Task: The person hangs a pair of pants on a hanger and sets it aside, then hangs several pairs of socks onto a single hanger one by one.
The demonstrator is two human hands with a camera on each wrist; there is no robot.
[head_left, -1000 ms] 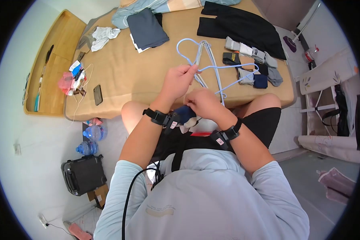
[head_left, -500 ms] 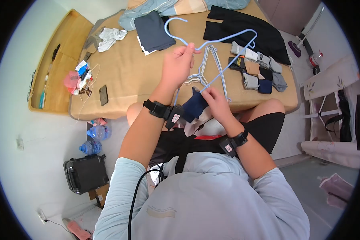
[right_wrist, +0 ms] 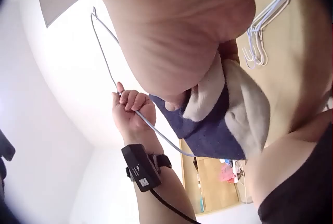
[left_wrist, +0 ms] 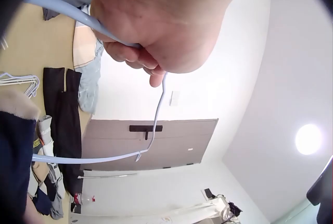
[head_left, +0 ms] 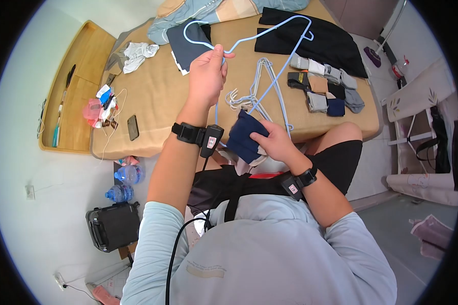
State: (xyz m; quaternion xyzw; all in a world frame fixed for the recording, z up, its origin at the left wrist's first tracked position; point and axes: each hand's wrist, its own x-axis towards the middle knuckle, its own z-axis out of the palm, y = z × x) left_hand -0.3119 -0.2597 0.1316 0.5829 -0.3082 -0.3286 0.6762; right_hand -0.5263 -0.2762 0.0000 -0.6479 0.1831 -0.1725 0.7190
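Observation:
My left hand [head_left: 206, 79], raised over the bed, grips a light blue clothes hanger [left_wrist: 93, 160] by its neck, just below the hook. The hanger is tilted, one shoulder reaching up to the right. Low in front of my lap, my right hand [head_left: 280, 142] pinches a navy cloth garment [head_left: 245, 134] with beige parts, thumb on top. The hanger's bottom bar runs down to the garment's upper edge, where the cloth hides the rest of it. In the right wrist view, beige folds [right_wrist: 247, 109] hang beside the navy part. The garment's exact kind is unclear.
Several spare hangers [head_left: 262, 86] lie on the bed [head_left: 163, 101] just beyond my right hand. To their right are rolled socks [head_left: 318, 101] and black trousers [head_left: 336, 48]. Folded dark clothes [head_left: 180, 46] lie at the back, a phone [head_left: 133, 128] at left.
My left hand has lifted the hanger up and to the left, away from the spare hangers. My right hand has shifted right, keeping hold of the navy garment, which now shows more fully.

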